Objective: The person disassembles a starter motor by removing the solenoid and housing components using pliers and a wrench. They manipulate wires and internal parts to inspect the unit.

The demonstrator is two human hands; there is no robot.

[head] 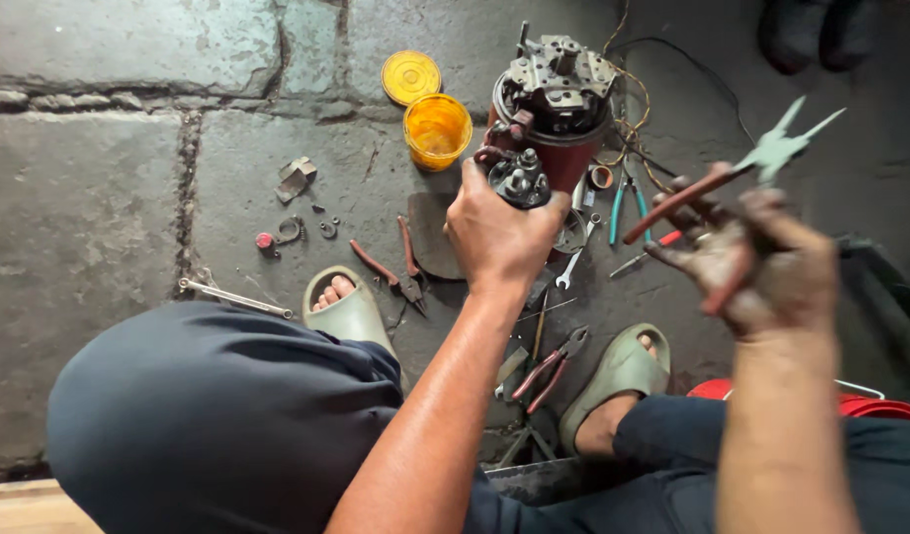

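My left hand (499, 237) grips a small dark round motor part (519, 178), held up in front of a larger red-bodied motor (557, 99) that stands on the stone floor. My right hand (761, 267), smeared with grease, holds red-handled circlip pliers (736, 173) with their pointed tips spread and aimed up to the right. Both hands are raised above my knees, and the pliers are apart from the part.
On the floor lie an orange cup (437, 131) and its yellow lid (411, 76), red-handled pliers (390, 269), a second pair (554, 364), teal-handled pliers (628, 203), a spanner (232, 297), small metal parts (297, 178), wires and my two sandalled feet (348, 309).
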